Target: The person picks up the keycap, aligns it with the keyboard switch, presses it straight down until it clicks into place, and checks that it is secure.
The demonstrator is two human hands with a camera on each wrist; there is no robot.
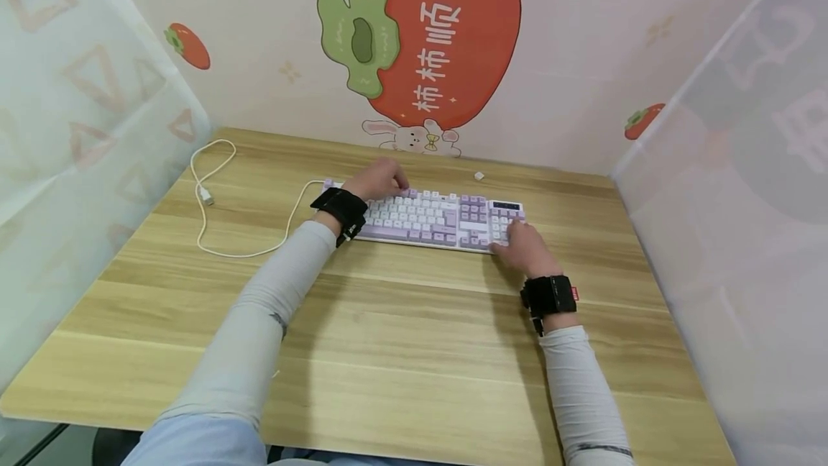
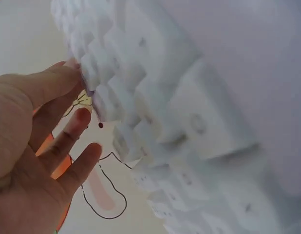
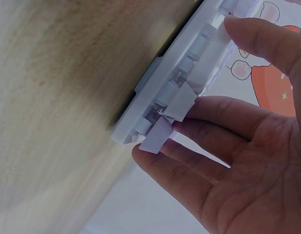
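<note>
A white and lilac keyboard (image 1: 420,218) lies across the table, its keys close up in the left wrist view. My left hand (image 1: 378,178) reaches over its back row. There, the thumb and index finger pinch a lilac keycap (image 2: 87,87) at the keyboard's rear edge; their tips partly hide it. The other left fingers are spread apart. At the number pad end is my right hand (image 1: 522,249). Its thumb and fairly straight fingertips (image 3: 143,151) touch the keys and edge there. A loose white keycap (image 1: 479,175) lies on the table behind the keyboard.
The keyboard's white cable (image 1: 252,256) curves over the wooden table (image 1: 401,351) to the left, ending in a plug (image 1: 205,195). A printed back wall (image 1: 556,92) rises behind the table. White sheets hang on both sides.
</note>
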